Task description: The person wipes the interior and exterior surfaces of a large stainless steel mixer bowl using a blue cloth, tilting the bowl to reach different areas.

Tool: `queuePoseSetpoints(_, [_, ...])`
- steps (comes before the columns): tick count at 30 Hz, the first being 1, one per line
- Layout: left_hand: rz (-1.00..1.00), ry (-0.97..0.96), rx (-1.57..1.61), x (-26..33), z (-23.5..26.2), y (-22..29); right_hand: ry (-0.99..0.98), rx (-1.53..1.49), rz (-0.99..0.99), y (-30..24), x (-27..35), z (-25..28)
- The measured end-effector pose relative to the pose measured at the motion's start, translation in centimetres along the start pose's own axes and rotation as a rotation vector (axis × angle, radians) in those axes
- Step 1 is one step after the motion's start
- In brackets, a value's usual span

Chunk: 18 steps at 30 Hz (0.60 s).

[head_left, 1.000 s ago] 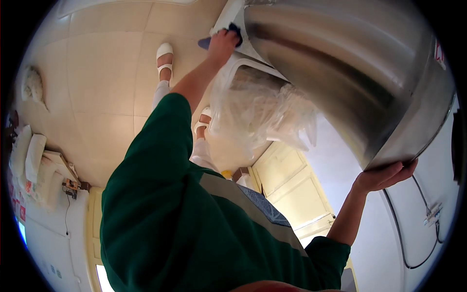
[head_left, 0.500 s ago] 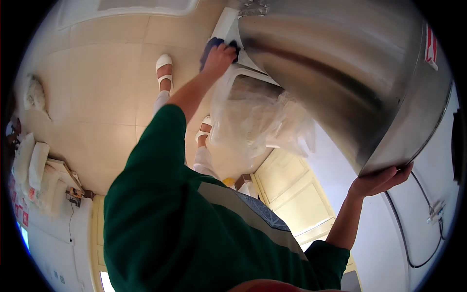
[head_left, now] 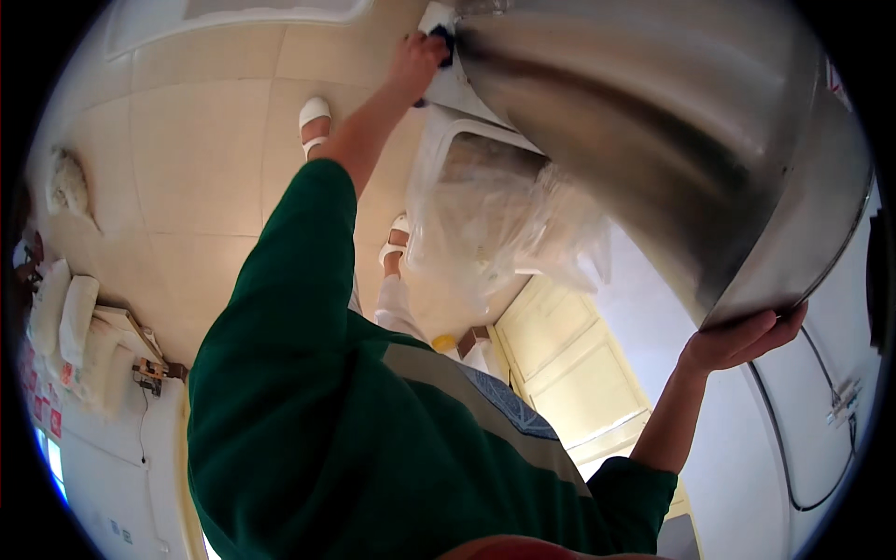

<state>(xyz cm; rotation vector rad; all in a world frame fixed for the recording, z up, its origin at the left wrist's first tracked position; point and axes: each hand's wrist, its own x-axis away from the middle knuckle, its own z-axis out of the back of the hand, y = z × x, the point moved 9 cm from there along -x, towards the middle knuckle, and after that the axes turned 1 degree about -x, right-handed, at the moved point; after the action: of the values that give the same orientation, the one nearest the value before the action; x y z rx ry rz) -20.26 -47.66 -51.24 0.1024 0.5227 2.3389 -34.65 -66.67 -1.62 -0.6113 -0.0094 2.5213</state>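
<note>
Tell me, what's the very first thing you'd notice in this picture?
The huge shiny metal bowl fills the upper right, tilted on its side. The right hand props its lower rim from beneath, while the left hand reaches to its top edge with a dark cloth. Just below the bowl stands a bin lined with a crinkly clear plastic bag, and a green sleeve fills the lower middle.
</note>
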Motion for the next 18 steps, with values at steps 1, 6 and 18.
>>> queuePoseSetpoints(1, [0.019,0.074,0.048,-0.5,0.9,-0.6,-0.006,0.006,-0.001,0.2,-0.1,-0.1])
queuePoseSetpoints(6, [-0.035,0.006,0.102,6.1,-1.8,4.7,0.034,0.053,0.067,-0.4,-0.1,0.0])
queuePoseSetpoints(18, [-0.145,-0.001,0.047,6.2,-2.3,5.4,0.021,0.028,0.063,-0.4,0.1,-0.1])
